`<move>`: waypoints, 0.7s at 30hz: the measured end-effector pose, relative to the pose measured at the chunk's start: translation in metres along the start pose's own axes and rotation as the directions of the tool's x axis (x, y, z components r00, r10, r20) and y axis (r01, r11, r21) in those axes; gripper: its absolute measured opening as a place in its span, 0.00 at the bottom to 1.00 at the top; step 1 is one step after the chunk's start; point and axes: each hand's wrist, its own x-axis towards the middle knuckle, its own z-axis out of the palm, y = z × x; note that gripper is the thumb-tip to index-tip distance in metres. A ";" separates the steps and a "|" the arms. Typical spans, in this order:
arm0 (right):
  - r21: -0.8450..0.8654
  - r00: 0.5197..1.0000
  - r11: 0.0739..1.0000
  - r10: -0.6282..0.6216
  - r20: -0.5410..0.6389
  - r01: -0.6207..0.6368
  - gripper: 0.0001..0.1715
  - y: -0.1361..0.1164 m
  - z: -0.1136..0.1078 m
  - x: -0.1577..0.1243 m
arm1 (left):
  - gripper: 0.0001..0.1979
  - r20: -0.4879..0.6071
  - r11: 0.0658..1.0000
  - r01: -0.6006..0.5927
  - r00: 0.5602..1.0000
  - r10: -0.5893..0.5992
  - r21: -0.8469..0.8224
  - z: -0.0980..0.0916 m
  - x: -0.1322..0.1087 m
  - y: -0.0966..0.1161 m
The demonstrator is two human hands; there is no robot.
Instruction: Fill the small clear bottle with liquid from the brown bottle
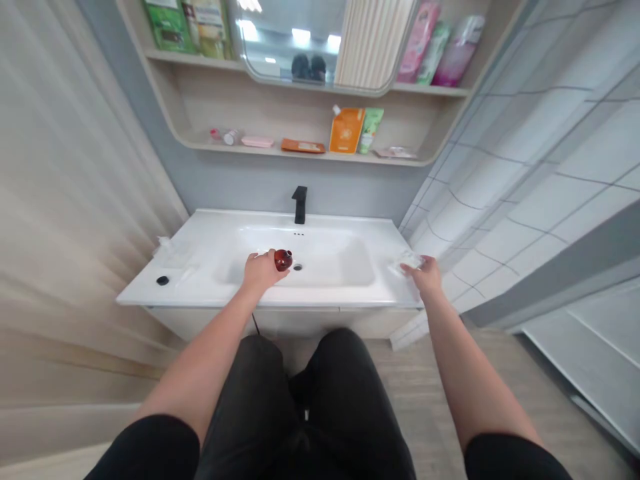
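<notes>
Over the bowl of a bathroom vanity, my left hand [260,270] curls its fingers round a small glossy reddish-brown rounded bottle [283,259], thumb and fingertips closed on its near side. The bottle sits just left of the round metal drain hole [298,267]; whether it touches the bowl's floor I cannot tell.

My right hand [427,275] lies palm down at the vanity's right edge, fingertips on a crumpled clear plastic wrapper [407,260]. Whether those fingers pinch the wrapper or only rest on it I cannot tell.

Both hands are over the white rectangular ceramic washbasin [350,293], well apart from each other. A matte black square tap [299,203] stands at the back rim, behind the bottle. On the left ledge lie a small black round cap [163,281] and, behind it, a flat piece of clear packaging [173,250].

Above, a pale wooden wall shelf [200,107] carries an orange stand-up pouch [346,130] with a green pouch [371,130] touching its right side.
</notes>
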 end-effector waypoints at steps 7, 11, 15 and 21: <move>0.014 0.990 0.992 0.122 0.064 -0.123 0.46 0.010 0.001 -0.009 | 0.30 0.016 1.000 0.007 1.000 -0.007 0.025 -0.002 -0.001 0.001; 0.091 0.991 0.995 -0.030 -0.133 0.042 0.45 -0.014 -0.009 -0.030 | 0.31 0.004 1.000 -0.004 1.000 0.004 0.016 -0.001 -0.001 0.001; 0.037 0.912 0.938 -0.326 -0.250 0.345 0.20 -0.066 0.002 -0.081 | 0.32 -0.011 1.000 -0.001 1.000 0.001 0.003 0.001 0.000 0.000; 0.335 0.673 0.853 -0.521 0.525 0.399 0.09 -0.142 0.090 -0.161 | 0.40 -0.042 0.999 0.022 0.999 -0.024 -0.028 0.000 -0.002 -0.001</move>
